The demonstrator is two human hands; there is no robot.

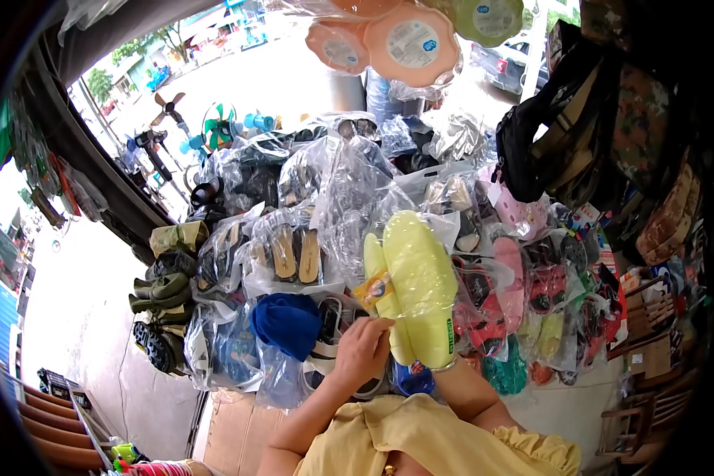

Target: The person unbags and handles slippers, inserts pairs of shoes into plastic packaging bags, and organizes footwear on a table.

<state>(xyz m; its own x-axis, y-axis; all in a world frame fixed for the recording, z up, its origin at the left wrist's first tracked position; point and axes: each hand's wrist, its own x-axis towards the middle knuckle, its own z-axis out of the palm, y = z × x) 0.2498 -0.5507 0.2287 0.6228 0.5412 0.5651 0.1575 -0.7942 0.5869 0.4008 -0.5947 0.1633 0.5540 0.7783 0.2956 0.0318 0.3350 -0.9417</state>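
Observation:
A pair of yellow-green slippers [422, 289] in clear plastic is held up in front of my body, soles facing me. My left hand [365, 347] has its fingers pressed together at the lower left edge of the plastic. Behind the slippers' lower end, my right hand [446, 366] is mostly hidden, with only a bit of it and the wrist showing. An orange label [374, 290] lies against the smaller slipper. Left of my left hand is a blue cloth item [287, 325], and below the slippers a blue shoe [413, 378].
Bagged shoes [296, 255] cover the stand ahead. Backpacks [583, 127] hang at the upper right, and scalloped pink plates [411, 44] hang overhead. Green boots [163, 292] stand at the left, wooden chairs [642, 412] at the right. Cardboard [242, 438] lies below.

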